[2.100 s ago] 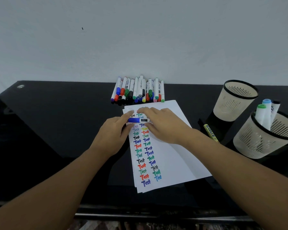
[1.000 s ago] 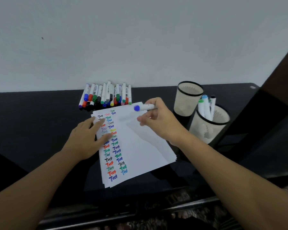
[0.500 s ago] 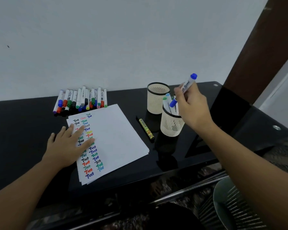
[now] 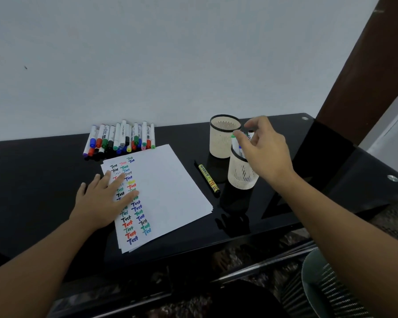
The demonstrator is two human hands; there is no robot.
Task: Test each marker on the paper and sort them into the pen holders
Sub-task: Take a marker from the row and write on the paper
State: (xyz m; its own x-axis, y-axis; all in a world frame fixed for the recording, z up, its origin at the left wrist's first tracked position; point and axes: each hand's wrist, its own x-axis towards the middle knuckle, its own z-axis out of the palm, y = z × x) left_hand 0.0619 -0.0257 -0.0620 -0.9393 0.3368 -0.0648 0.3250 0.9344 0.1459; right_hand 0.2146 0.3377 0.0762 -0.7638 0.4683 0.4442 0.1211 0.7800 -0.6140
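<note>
The left hand [image 4: 104, 200] lies flat on the paper [image 4: 163, 187] to pin it to the worktop, while the right hand [image 4: 262, 152], its grip loose and empty, hovers over the near pen holder [image 4: 240, 177] where tested markers [image 4: 236, 143] stand.

Cream slotted holders [image 4: 241, 174], black table [image 4: 44, 171], white paper [image 4: 168, 187].

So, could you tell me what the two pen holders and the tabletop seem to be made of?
The far pen holder and the near pen holder look like matte cream plastic: thin walls with moulded vertical slots under a black rim, though painted metal cannot be ruled out. The tabletop looks like glossy black glass, as it mirrors the holders and carries round metal fittings near its right edge.
</note>
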